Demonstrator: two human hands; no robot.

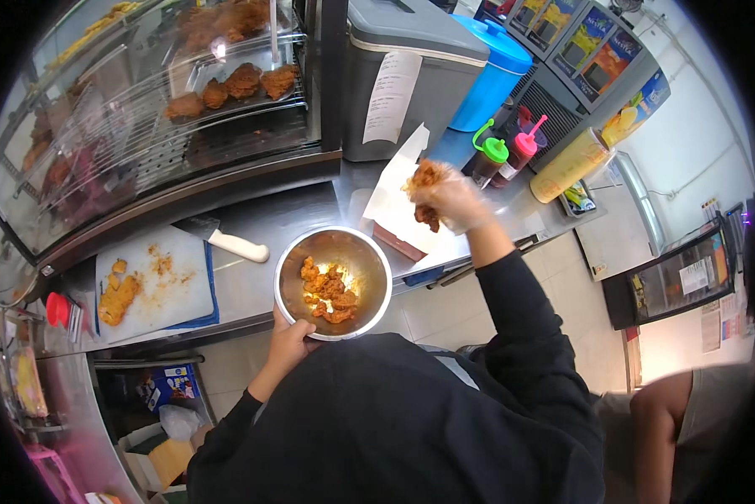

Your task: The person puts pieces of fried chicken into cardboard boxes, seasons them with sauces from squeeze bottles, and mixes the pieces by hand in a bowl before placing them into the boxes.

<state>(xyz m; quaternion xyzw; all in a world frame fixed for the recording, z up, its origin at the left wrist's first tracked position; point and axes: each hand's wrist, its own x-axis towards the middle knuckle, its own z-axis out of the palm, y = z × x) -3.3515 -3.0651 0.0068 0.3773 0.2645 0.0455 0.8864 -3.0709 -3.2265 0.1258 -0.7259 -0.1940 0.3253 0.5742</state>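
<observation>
My left hand (292,343) grips the near rim of a stainless steel mixing bowl (377,296), thumb over the edge. Several pieces of saucy fried chicken (332,290) lie inside it. In my right hand (456,201), which wears a clear plastic glove, are pieces of fried chicken (429,176), held over an open paper food box (393,217) with a white inside. Left of the bowl, a knife with a white handle (242,247) lies on the counter. Beyond it a white cutting board (163,302) carries a breaded fillet (118,300) and crumbs.
A glass display case (226,135) with fried chicken stands at the back left. Behind the box are a grey bin (440,82), a blue container (491,69) and squeeze bottles (493,151). A yellow cup stack (569,165) stands right. Another person's arm (658,435) shows at lower right.
</observation>
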